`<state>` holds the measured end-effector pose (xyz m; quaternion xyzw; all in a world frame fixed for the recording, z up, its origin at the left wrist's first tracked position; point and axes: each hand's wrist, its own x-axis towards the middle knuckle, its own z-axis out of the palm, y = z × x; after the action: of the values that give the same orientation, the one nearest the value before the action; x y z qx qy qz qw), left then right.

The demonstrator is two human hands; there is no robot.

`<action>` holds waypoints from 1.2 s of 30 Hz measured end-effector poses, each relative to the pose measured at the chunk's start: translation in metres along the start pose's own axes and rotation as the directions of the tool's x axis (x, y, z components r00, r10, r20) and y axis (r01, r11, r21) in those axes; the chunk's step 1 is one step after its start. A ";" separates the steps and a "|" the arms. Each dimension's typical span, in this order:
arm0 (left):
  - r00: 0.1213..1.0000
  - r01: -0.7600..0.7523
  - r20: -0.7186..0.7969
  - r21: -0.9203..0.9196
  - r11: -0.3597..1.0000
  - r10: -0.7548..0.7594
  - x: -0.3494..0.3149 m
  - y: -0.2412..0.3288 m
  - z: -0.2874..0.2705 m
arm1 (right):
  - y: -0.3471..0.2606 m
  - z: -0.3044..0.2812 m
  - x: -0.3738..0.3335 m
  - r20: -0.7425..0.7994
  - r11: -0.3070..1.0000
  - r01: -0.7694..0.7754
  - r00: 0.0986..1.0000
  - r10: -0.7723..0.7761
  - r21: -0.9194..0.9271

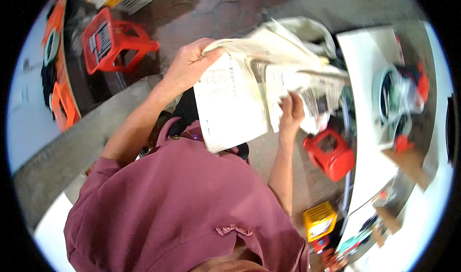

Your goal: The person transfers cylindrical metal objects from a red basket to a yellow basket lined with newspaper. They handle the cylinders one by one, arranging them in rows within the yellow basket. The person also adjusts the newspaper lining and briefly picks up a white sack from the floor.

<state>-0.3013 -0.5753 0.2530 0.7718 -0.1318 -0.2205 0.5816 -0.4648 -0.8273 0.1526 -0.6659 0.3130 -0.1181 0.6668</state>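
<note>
An open newspaper (230, 104) spreads in front of me, its pages bent and partly folded over at the right. My left hand (188, 66) is closed round its upper left edge, thumb on the near face. Against the right-hand pages, my right hand (293, 114) has its fingers bent together on the paper; they are slightly blurred. More crumpled printed sheets (319, 96) lie just beyond that hand. Behind the upper pages shows a whitish bag (312, 29), partly hidden by the paper.
A red plastic stool (117, 43) is at the upper left. Another red stool (331, 154) stands to my right, with a yellow box (320, 221) below it. A white table (367, 75) on the right carries a light-blue basin (382, 96) and plastic bags. A concrete ledge (86, 123) runs along my left.
</note>
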 end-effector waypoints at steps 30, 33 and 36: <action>0.563 0.084 -0.480 -0.777 0.625 -0.672 0.017 -0.110 -0.501 | -0.125 0.467 0.326 0.823 0.847 -0.522 0.435 0.364 -0.099; 0.467 0.081 -0.592 -0.711 0.699 -0.657 0.037 -0.101 -0.512 | -0.139 0.540 0.364 0.869 0.899 -0.386 0.351 0.348 -0.204; 0.389 0.096 -0.643 -0.684 0.723 -0.660 0.063 -0.094 -0.548 | -0.149 0.624 0.400 0.882 0.895 -0.329 0.261 0.393 -0.302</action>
<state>0.0188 -0.1167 0.2751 0.5815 0.4344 0.0335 0.6870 0.2431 -0.5613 0.1403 -0.5426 0.0274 0.4424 0.7135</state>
